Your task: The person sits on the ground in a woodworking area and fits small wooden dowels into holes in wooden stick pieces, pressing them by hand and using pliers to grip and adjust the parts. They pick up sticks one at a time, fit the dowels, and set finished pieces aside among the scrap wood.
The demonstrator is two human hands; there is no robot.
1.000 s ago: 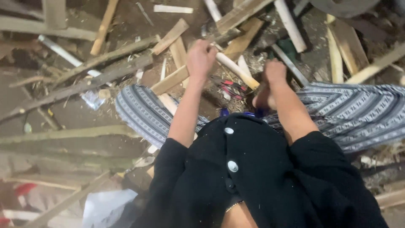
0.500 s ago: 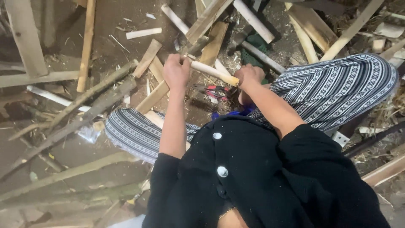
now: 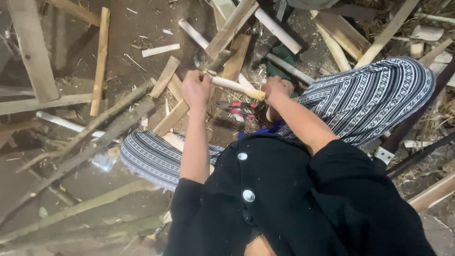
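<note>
I noted the left hand (image 3: 196,88) and right hand (image 3: 277,89) had closed on the pale stick (image 3: 235,86), lifted since a second earlier.

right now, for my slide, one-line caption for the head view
Seated over scattered wood offcuts, left hand and right hand grip a pale peeled stick above red-handled pliers.

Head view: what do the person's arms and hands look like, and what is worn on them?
Both the left hand and right hand are bare, without gloves. Black sleeves are pushed up, leaving the forearms uncovered. No watch or rings show.
</note>
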